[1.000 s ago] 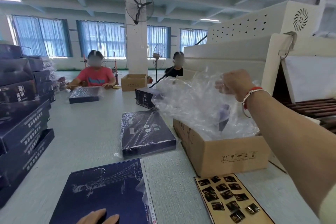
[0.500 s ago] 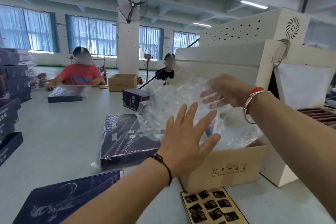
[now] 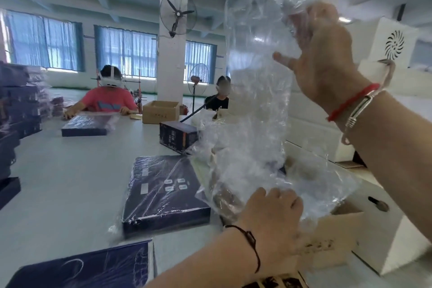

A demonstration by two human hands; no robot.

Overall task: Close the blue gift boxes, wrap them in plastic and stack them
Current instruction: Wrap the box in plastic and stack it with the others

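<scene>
the right hand [image 3: 325,54] pinches the top of a plastic bag [image 3: 257,105]; the left hand [image 3: 272,215] grips its bottom, above the cardboard box [image 3: 327,238]. it looks light, limp, slippery: best held by its edges.

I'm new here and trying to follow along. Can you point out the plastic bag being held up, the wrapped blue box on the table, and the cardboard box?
plastic bag [image 3: 254,105]: head view, clear middle.
wrapped blue box [image 3: 163,189]: head view, top face.
cardboard box [image 3: 327,243]: head view, front wall.
</scene>
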